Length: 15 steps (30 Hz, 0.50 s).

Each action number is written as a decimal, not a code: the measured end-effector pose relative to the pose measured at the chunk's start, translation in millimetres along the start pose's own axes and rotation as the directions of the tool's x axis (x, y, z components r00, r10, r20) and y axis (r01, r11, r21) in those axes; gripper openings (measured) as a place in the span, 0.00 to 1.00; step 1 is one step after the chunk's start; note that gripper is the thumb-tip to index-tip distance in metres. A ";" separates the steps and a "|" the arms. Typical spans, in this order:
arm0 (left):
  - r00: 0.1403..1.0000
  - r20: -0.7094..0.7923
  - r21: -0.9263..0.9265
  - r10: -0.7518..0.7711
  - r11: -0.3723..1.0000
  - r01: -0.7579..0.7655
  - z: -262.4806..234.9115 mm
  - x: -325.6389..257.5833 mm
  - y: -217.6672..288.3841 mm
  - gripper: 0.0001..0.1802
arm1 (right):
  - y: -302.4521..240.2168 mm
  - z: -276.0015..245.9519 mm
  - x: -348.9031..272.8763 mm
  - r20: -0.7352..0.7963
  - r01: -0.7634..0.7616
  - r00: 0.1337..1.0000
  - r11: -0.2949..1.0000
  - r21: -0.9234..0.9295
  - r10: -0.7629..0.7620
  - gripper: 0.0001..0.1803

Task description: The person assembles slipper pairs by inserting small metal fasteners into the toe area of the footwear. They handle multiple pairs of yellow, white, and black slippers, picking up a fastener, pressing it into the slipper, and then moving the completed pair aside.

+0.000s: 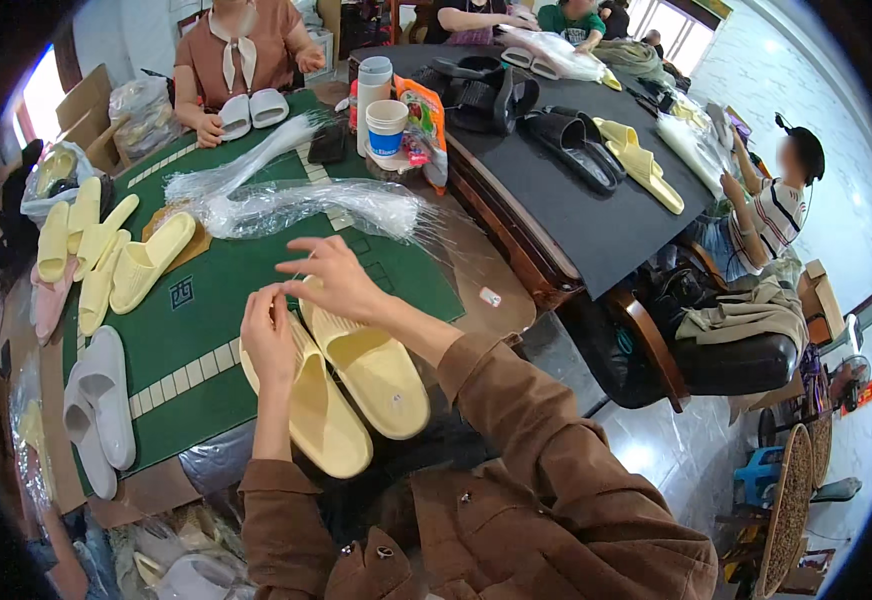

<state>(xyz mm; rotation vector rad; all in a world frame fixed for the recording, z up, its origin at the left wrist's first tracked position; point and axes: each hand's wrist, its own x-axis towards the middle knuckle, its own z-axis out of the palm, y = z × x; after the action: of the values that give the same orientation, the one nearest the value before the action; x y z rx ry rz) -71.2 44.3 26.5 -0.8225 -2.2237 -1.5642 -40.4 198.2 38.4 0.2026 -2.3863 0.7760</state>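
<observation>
A pair of yellow slippers, the left slipper [328, 425] and the right slipper [381, 385], lies side by side at the near edge of the green table, heels toward me. My left hand [269, 340] is over the left slipper's toe end, its thumb and fingertips pinched together. Whatever it pinches is too small to make out. Just above, my right hand [331, 285] reaches across the right slipper's toe with its fingers stretched apart, close to the left fingertips. Bundles of thin clear plastic strands [306, 208] lie beyond my hands.
Several yellow slippers [154, 262] and grey slippers [108, 395] lie left on the green table [181, 345]. Cups [387, 125] stand at the back. Right of them, a dark table [576, 215] bears black slippers [576, 150]. Other people sit around the tables; one touches light grey slippers [253, 113].
</observation>
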 end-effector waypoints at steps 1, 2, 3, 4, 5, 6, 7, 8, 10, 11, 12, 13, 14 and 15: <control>1.000 0.009 0.023 0.011 1.000 -0.011 -1.3 0.1 0.1 0.06 | -1.9 4.4 0.6 0.025 -0.017 1.000 0.994 0.104 0.014 0.15; 0.999 0.032 0.047 -0.025 0.999 0.024 -2.5 0.1 -2.3 0.06 | -4.7 9.3 2.7 0.051 -0.035 0.998 0.978 0.207 0.025 0.15; 1.000 0.024 0.033 -0.020 0.999 0.019 -1.4 1.3 -0.7 0.07 | -8.6 8.7 7.7 0.080 -0.049 0.996 0.952 0.302 0.026 0.14; 1.000 0.016 0.020 -0.015 1.000 0.014 0.7 1.7 2.9 0.07 | -11.0 5.5 10.9 0.064 -0.093 0.995 0.921 0.377 0.074 0.14; 1.000 0.010 0.006 -0.009 1.000 0.009 1.7 2.2 4.5 0.07 | -8.6 -2.4 17.2 0.071 -0.221 0.974 0.845 0.487 0.214 0.14; 1.000 0.026 0.061 0.010 0.998 -0.011 2.4 0.4 -1.1 0.08 | -9.1 -19.2 27.3 0.102 -0.337 0.933 0.739 0.583 0.345 0.15; 0.999 0.036 0.072 -0.002 0.997 -0.001 -0.2 0.3 -1.5 0.09 | -6.4 -33.7 37.1 0.152 -0.435 0.874 0.603 0.669 0.462 0.15; 0.999 0.048 0.083 -0.013 0.997 0.009 -2.0 1.1 -1.2 0.09 | 0.6 -45.9 47.9 0.030 -0.305 0.884 0.527 0.793 0.467 0.15; 0.999 0.049 0.073 -0.008 0.997 0.004 -2.1 0.1 -2.6 0.12 | 13.6 -80.0 68.9 -0.165 -0.066 0.860 0.426 0.902 0.483 0.16; 1.000 0.011 0.060 0.000 0.998 -0.001 -1.3 -0.7 -4.4 0.13 | 16.3 -102.8 78.0 -0.245 0.030 0.841 0.410 0.911 0.482 0.16; 1.000 -0.024 0.049 0.011 0.999 -0.010 -0.1 -1.3 -5.2 0.14 | 26.0 -122.9 83.7 -0.366 0.134 0.804 0.457 0.879 0.468 0.16; 0.998 -0.054 0.034 0.024 0.999 -0.022 3.0 -1.8 -4.8 0.16 | 33.9 -142.3 83.4 -0.485 0.233 0.751 0.507 0.830 0.448 0.16; 0.999 0.002 0.049 -0.049 0.998 0.049 0.1 -3.4 1.1 0.19 | 35.7 -158.3 77.2 -0.551 0.286 0.693 0.525 0.802 0.465 0.16; 0.997 -0.049 0.032 -0.061 0.998 0.063 -1.4 -3.1 7.1 0.19 | 36.7 -170.4 71.1 -0.609 0.331 0.633 0.543 0.772 0.479 0.16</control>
<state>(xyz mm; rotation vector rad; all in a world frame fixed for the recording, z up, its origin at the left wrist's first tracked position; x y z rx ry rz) -64.6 43.9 30.7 -0.7062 -2.2553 -1.5529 -22.3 329.3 172.2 0.0858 -1.0018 1.6473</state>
